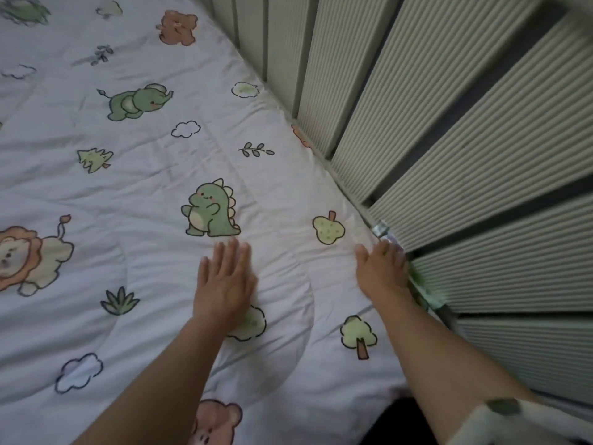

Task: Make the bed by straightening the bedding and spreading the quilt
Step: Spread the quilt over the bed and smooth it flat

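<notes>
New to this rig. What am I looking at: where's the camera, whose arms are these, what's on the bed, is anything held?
There is no robot here: these are a person's two bare arms. The single picture comes from a wide-angle camera worn on the person's head, looking forward and down. The surface is a bed covered by a white quilt printed with cartoon animals, such as a green dinosaur. The left hand lies flat on the quilt with straight fingers, holding nothing. The right hand is at the quilt's edge beside the ribbed panels. It is blurred, so I cannot tell whether it grips the edge.
</notes>
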{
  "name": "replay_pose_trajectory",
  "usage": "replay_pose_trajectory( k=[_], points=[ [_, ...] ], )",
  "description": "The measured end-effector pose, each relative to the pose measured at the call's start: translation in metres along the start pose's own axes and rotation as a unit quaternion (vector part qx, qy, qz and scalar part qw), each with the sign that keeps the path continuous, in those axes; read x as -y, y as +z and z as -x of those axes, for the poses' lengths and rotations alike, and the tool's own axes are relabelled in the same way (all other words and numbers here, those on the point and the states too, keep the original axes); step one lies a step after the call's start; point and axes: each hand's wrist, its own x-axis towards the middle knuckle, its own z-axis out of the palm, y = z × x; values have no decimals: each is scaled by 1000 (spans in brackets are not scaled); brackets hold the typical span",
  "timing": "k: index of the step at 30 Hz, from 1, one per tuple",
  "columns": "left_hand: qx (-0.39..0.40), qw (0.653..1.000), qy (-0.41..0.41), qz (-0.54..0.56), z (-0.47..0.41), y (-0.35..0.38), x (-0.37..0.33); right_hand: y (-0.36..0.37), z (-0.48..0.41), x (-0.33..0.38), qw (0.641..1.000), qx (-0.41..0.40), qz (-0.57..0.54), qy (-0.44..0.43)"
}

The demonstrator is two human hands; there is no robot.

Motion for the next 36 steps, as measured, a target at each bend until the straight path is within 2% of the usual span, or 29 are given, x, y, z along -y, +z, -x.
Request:
replay_pose_trajectory(
  k=[1,2,4,6,8,12,14,17,18,19,21,22,24,25,26,28,31,33,34,35,36],
  points=[
    [1,1000,-4,-3,4,2,0,2,10,1,999,-30,7,-21],
    [2,1000,-4,-9,9,3,-1,5,25,6,994,-72,21,-76],
    [8,1000,-4,-14,22,6,-7,13,68,17,966,-124,12,-228],
    [3,1000,-5,-14,34,7,-14,31,101,25,937,-109,16,-332],
    [-4,1000,-4,-16,45,8,-21,44,116,11,937,-63,38,-341],
    [11,1000,-11,-11,69,18,-27,58,108,-65,963,-37,63,-261],
    [6,1000,-15,-5,79,25,-26,58,102,-100,984,-43,62,-160],
    [-2,1000,-17,-1,97,31,-25,40,105,-123,998,31,4,58],
    [-3,1000,-17,3,100,33,-25,34,107,-119,994,42,-3,99],
    [-7,1000,-18,5,108,34,-27,30,115,-114,996,18,11,91],
    [-7,1000,-21,9,115,35,-29,30,130,-88,996,-62,6,-59],
    [-7,1000,-26,13,119,36,-30,34,141,-75,983,-87,-16,-161],
    [0,999,-31,16,126,36,-32,53,157,-63,938,-83,-2,-338],
    [3,999,-36,10,132,36,-31,65,162,-68,917,-76,37,-390],
    [7,999,-39,3,138,37,-30,76,164,-82,910,-65,83,-401],
    [16,999,-47,-13,148,37,-24,90,164,-118,928,-55,124,-346],
    [31,997,-58,-27,163,36,-15,85,158,-152,959,-76,130,-241],
    [36,997,-62,-11,175,38,-13,73,162,-150,993,-71,26,-87],
    [37,997,-61,0,180,39,-14,69,165,-149,995,-85,-53,8],
    [36,998,-58,5,184,38,-16,68,164,-149,982,-84,-134,106],
    [36,998,-53,5,185,38,-19,68,163,-147,955,-42,-219,198]
  ],
)
